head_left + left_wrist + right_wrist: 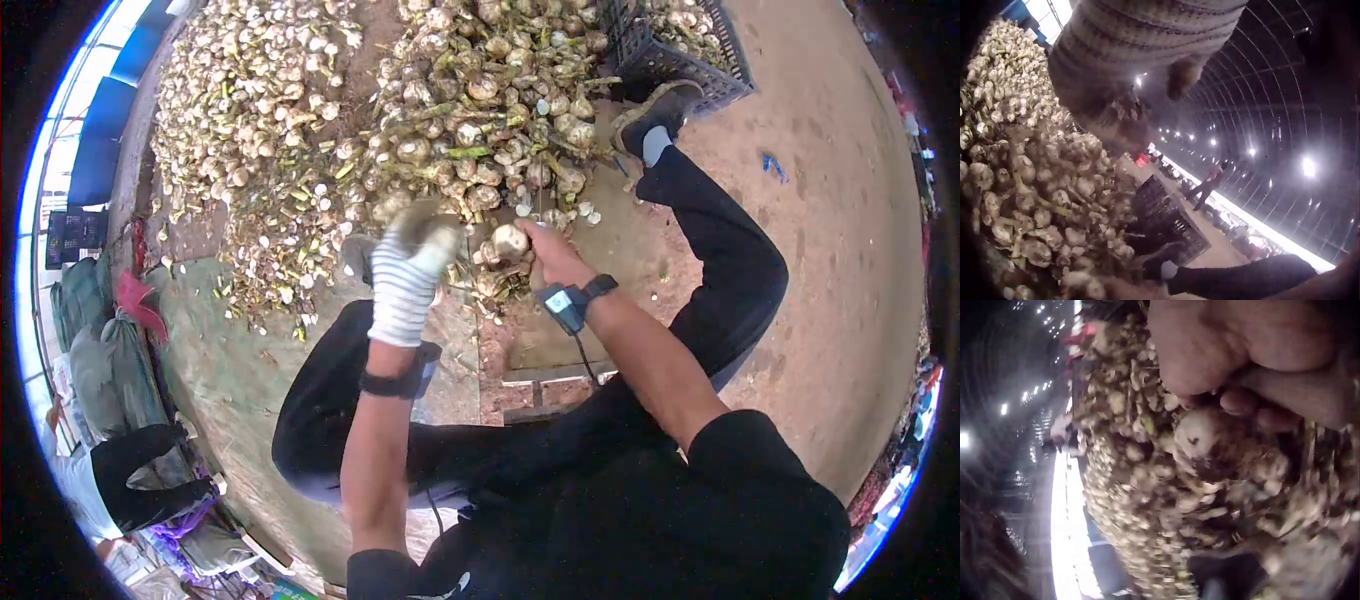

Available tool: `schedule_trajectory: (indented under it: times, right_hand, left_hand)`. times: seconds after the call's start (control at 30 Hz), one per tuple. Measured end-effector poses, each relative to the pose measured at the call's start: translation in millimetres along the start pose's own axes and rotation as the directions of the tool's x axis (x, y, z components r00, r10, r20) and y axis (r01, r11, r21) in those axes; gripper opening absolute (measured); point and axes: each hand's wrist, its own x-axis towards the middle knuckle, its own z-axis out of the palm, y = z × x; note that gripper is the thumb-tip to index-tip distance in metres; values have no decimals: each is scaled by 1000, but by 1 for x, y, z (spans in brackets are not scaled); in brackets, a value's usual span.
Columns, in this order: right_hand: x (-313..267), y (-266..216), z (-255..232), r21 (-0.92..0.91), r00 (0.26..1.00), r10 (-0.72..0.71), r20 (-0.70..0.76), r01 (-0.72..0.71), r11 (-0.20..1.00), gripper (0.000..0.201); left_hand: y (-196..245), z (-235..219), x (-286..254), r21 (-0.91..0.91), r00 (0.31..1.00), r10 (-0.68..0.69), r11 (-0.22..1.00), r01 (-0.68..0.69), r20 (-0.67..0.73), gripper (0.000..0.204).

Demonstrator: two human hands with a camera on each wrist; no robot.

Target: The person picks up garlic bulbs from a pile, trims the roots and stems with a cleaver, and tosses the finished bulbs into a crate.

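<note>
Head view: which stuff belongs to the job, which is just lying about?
Likely the job:
right hand, gripping a bulb
gloved left hand, blurred, grip unclear
heap of bulbs in front
black crate with bulbs in it

Probably just lying about:
blue scrap on the ground
filled sacks toward the picture's left edge

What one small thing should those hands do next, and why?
Perhaps bring the gloved left hand in to steady the garlic bulb: the right hand grips it, and the left is close beside, though too blurred to show whether it holds anything.
</note>
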Motion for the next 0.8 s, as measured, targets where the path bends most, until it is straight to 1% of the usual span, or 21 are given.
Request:
schedule_trajectory:
  times: [0.03, 0.07, 0.1, 0.13, 0.2, 0.23, 0.27, 0.3, 0.33, 0.37, 0.4, 0.43, 0.47, 0.53, 0.6, 0.63, 0.67, 0.7, 0.73, 0.77, 0.8]
  right_hand:
    - [-38, -28, 12, 26, 984, 114, 139, -119, 993, 26]
    - [-58, -37, 22, 23, 984, 103, 148, -108, 994, 26]
    - [-72, -42, 32, 106, 973, 85, 215, -110, 988, 27]
    - [-82, -43, 40, 187, 958, 63, 279, -119, 975, 28]
    - [-116, -53, 56, 175, 958, 1, 287, -54, 983, 28]
    - [-148, -67, 70, 165, 978, 23, 207, -58, 985, 28]
    - [-167, -74, 76, 157, 991, 42, 125, -62, 986, 28]
    - [-172, -74, 73, 174, 985, -6, 175, -25, 984, 31]
    - [-180, -76, 66, 175, 984, -12, 178, -20, 984, 31]
    - [-188, -79, 57, 70, 979, 18, 203, -33, 997, 32]
    - [-196, -81, 54, -39, 973, 50, 227, -43, 998, 33]
    - [-192, -71, 52, 87, 958, -55, 283, 32, 996, 35]
    - [-194, -67, 49, 85, 956, -57, 287, 34, 996, 35]
    - [-215, -74, 55, 86, 961, -16, 276, -8, 996, 36]
    - [-219, -68, 58, 146, 976, -7, 220, -26, 989, 37]
    - [-223, -70, 59, 130, 971, -54, 234, 24, 991, 38]
    - [-226, -70, 61, 113, 963, -98, 251, 71, 991, 40]
    - [-216, -60, 43, -101, 966, -117, 230, 144, 984, 39]
    - [-218, -63, 36, -102, 964, -115, 238, 143, 984, 39]
    - [-220, -66, 32, -371, 976, -148, 161, 198, 907, 38]
    - [-223, -70, 27, -614, 975, -200, 95, 215, 759, 37]
  left_hand:
    - [-28, -1, 5, 144, 994, 79, 986, -89, 73, 63]
    - [-45, 2, 6, 280, 977, 145, 942, -184, 154, 74]
    - [-27, 21, -6, 122, 977, 13, 992, -40, 213, 91]
    - [-26, 30, -11, 175, 969, 18, 983, -63, 246, 91]
    - [-75, 27, -2, 386, 957, 92, 901, -198, 275, 88]
    - [-41, 45, -20, 211, 969, 56, 971, -108, 240, 79]
    - [-28, 49, -26, 210, 967, 62, 971, -116, 247, 79]
    - [-18, 50, -30, 392, 925, 251, 850, -352, 286, 75]
    - [-13, 50, -33, 541, 839, 412, 640, -545, 356, 72]
    - [-24, 49, -35, 350, 915, 224, 872, -341, 335, 67]
    - [-23, 49, -39, 353, 915, 232, 869, -348, 332, 67]
    - [-22, 48, -43, 283, 927, 160, 923, -263, 338, 68]
    - [-22, 49, -48, 210, 932, 88, 963, -170, 352, 69]
    - [-17, 64, -63, 73, 936, 187, 973, -218, 298, 69]
    - [-9, 67, -69, -67, 936, 137, 990, -122, 325, 69]
    - [-10, 65, -68, -65, 934, 139, 990, -124, 328, 69]
    - [-14, 60, -66, 29, 931, 167, 982, -186, 326, 65]
    - [-16, 55, -66, 126, 927, 194, 961, -245, 322, 62]
    - [-14, 52, -63, 130, 928, 196, 960, -247, 316, 62]
    - [-12, 49, -59, -26, 946, 124, 992, -122, 299, 58]
    - [-11, 46, -57, -184, 955, 49, 983, 7, 294, 54]
